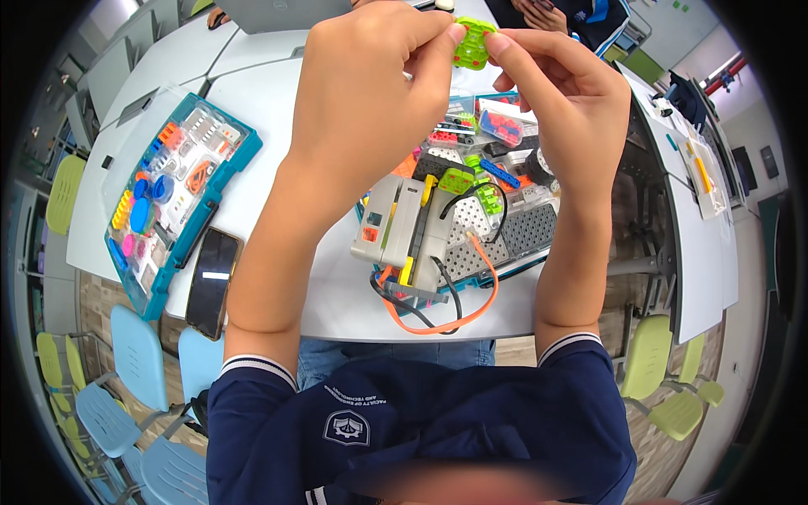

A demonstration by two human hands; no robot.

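Raised above the far part of the table, a small lime-green perforated building piece (473,44) with red pegs in it is pinched between both my hands. My left hand (370,97) grips its left edge with thumb and fingertips. On the other edge, my right hand (576,101) pinches it the same way. Below them sits a grey block-shaped assembly (383,220) with yellow parts, a green piece on top, black cables and an orange cable (461,321). It rests at the near left of an open parts box (545,252) full of colourful building pieces.
To the left lies a teal-edged case (240,156) of sorted parts, with a black phone (215,282) beside it. A grey laptop (282,15) stands at the back. Another person's hands (540,15) show at the top, and another hand (218,17) lies left of the laptop.
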